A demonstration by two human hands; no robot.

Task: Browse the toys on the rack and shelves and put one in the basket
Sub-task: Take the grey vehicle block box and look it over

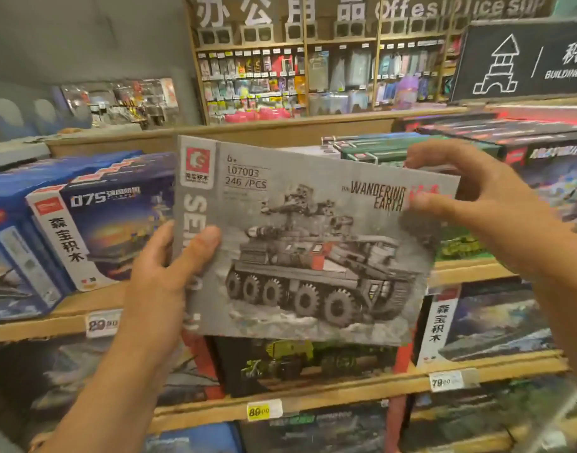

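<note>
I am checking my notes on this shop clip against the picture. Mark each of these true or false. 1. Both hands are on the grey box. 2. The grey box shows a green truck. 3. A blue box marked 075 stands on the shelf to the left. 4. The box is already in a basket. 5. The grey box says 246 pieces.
1. True: the left hand grips the left edge of the grey box and the right hand pinches its upper right corner.
2. False: it shows a grey wheeled armoured vehicle.
3. True: the blue box stands there on the wooden shelf.
4. False: the box is held up before the shelves; no basket is in view.
5. True: it reads 246 /PCS.
</note>
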